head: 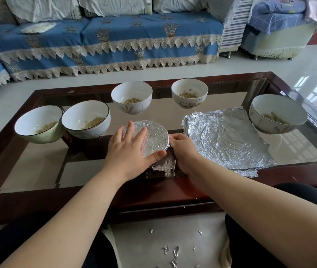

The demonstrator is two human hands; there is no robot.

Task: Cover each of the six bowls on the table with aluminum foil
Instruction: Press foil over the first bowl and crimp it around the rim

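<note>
Person, head-camera view: two bare forearms, no sleeves in view, no watch, rings or bracelets. Left hand (132, 144) and right hand (182, 149) uncovered, no gloves; fingernails short where they show. Legs in black trousers (289, 238), plain dark fabric without visible pattern or markings, seen at the lower left and lower right edges of the view

Surface: glass-topped table (221, 88), dark wood frame | Foil-covered bowl (153, 139) under left fingers (134, 132) | Five open bowls beyond fingertips | Foil sheets (225, 138) just right of right fingers (175, 137)
</note>
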